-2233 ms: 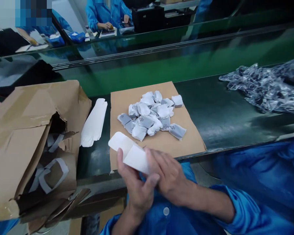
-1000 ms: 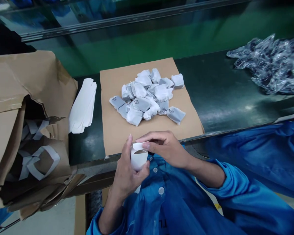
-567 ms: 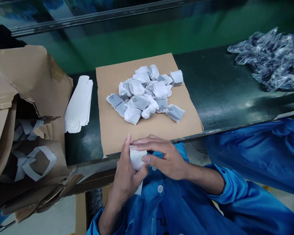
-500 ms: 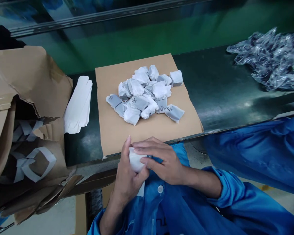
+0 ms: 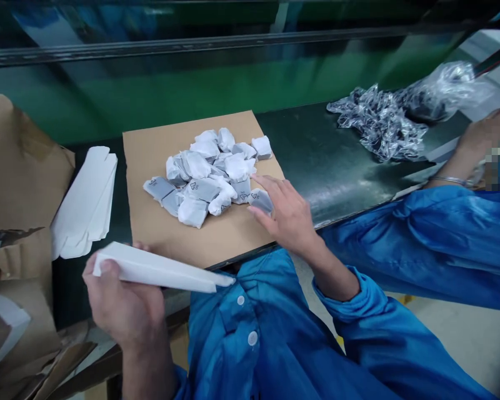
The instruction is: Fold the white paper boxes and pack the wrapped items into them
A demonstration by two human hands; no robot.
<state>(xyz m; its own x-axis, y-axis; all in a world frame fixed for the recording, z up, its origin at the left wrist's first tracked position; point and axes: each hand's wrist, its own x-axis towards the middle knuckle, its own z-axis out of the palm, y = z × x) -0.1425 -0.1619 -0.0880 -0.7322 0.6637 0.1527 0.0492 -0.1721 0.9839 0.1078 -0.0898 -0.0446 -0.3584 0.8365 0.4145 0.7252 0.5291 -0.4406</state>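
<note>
My left hand point(image 5: 125, 300) grips one end of a folded white card strip point(image 5: 162, 268), thumb on top. The strip's two long flaps point right, in front of my blue jacket point(image 5: 270, 322). At the right side of a pile of small white-and-grey wrapped packets point(image 5: 198, 189), my right hand point(image 5: 291, 216) has its thumb and fingers apart. A grey packet with printed marks point(image 5: 261, 199) lies between them, partly covered; contact cannot be made out. The pile rests on a brown cardboard sheet point(image 5: 216, 247).
Flat white card strips point(image 5: 85, 203) lie left of the sheet, beside a torn brown carton point(image 5: 20, 166). Clear plastic bags point(image 5: 379, 125) are heaped at the right of the dark green bench point(image 5: 308, 153). Another person's hand point(image 5: 477, 141) is at the far right.
Both hands were together on the white card at the bench's front edge. My left hand has carried it left, and my right hand has let go and reached to the packets. The view has shifted right.
</note>
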